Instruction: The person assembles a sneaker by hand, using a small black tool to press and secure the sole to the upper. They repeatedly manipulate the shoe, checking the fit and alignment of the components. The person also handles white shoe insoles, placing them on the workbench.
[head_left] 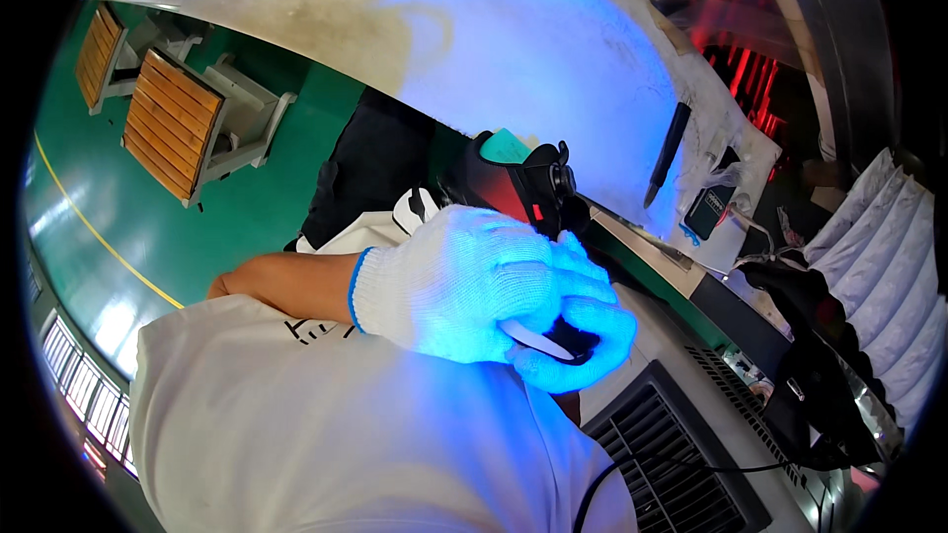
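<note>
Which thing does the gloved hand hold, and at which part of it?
The gloved hand grips a black and red handheld tool by its lower handle, fingers wrapped around it. Whether this is the left or right hand cannot be told.

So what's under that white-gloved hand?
The gloved hand is closed around a black and red handheld tool, with a thin white piece under the fingers. The tool's grip is covered by the glove.

A single head-worn fisheye view looks steeply down and is rolled hard, so the green floor (247, 207) fills the left side and the white work surface (474, 30) arches across the top. The wearer's white-shirted shoulder (326, 434) lies very close, filling the lower frame.
</note>
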Demonstrator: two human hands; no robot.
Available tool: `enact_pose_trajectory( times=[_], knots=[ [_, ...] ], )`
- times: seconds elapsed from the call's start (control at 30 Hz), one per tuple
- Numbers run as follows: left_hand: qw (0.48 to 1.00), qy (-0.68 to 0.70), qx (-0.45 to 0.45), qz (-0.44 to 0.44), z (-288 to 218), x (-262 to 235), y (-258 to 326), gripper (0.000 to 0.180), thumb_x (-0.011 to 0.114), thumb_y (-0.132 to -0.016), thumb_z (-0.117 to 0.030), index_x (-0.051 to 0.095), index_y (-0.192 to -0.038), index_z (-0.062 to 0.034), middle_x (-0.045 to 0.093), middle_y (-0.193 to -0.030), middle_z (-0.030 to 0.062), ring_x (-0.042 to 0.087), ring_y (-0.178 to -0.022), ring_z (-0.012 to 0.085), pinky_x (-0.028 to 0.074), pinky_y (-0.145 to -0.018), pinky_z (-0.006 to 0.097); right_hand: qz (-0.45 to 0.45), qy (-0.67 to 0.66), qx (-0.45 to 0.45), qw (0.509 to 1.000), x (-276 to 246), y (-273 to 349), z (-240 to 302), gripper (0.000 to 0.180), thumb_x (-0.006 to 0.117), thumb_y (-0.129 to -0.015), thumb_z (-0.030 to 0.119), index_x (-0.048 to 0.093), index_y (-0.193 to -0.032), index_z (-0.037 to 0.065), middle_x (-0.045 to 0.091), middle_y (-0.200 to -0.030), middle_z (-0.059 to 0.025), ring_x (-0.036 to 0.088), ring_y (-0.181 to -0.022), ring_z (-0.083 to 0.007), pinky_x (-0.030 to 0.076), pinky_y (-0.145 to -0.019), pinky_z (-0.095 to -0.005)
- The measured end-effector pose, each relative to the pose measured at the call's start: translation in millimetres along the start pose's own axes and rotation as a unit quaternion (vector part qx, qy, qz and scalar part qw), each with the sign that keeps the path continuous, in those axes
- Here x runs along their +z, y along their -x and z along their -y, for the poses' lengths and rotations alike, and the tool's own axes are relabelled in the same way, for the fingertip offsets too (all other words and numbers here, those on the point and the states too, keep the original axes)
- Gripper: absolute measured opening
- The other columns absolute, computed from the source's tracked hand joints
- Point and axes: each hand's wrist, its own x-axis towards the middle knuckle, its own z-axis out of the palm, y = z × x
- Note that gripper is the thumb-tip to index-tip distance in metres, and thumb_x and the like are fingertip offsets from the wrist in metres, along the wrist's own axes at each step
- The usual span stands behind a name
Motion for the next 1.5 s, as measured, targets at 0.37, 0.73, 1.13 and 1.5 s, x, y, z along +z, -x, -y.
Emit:
enact_pose_trajectory(
  times=[0.37,0.73,1.13,1.5],
  knots=[
    [0.991,0.024,-0.129,-0.012,-2.3,14.0,10.3,0.045,0.101,-0.064,-0.034,0.067,-0.087,-0.0141,0.062,-0.086,0.0058,0.069,-0.072,0.0278,0.055,-0.062,0.040,-0.028,-0.026,0.000,0.999,-4.2,14.9,-6.5,0.079,0.104,-0.066,0.010,0.054,-0.128,0.003,0.076,-0.122,-0.0266,0.070,-0.131,-0.0462,0.049,-0.121,-0.0655],
    [0.996,-0.007,-0.014,-0.083,22.8,37.9,28.0,0.051,0.104,-0.068,-0.048,0.073,-0.094,-0.0157,0.067,-0.085,0.0025,0.068,-0.065,0.0216,0.049,-0.052,0.036,-0.080,0.031,0.068,0.994,-6.3,28.7,5.7,0.063,0.096,-0.085,0.017,0.056,-0.132,0.006,0.073,-0.126,-0.0233,0.070,-0.131,-0.0451,0.053,-0.118,-0.0637],
    [0.994,-0.045,-0.007,-0.097,24.3,29.3,27.8,0.063,0.109,-0.057,-0.053,0.071,-0.092,-0.0165,0.067,-0.083,0.0034,0.067,-0.064,0.0214,0.046,-0.052,0.035,-0.028,-0.043,0.058,0.997,-11.6,7.0,7.9,0.039,0.087,-0.093,0.026,0.069,-0.115,-0.001,0.077,-0.127,-0.0304,0.069,-0.135,-0.0503,0.044,-0.125,-0.0660],
    [0.992,-0.018,-0.056,-0.115,10.6,17.9,12.0,0.069,0.113,-0.051,-0.039,0.064,-0.095,-0.0184,0.066,-0.081,0.0018,0.067,-0.065,0.0207,0.049,-0.054,0.033,0.007,-0.230,0.141,0.963,-21.7,-8.5,22.4,0.060,0.081,-0.091,0.033,0.068,-0.142,0.005,0.058,-0.165,-0.0261,0.048,-0.160,-0.0413,0.034,-0.134,-0.0555]
  ],
)
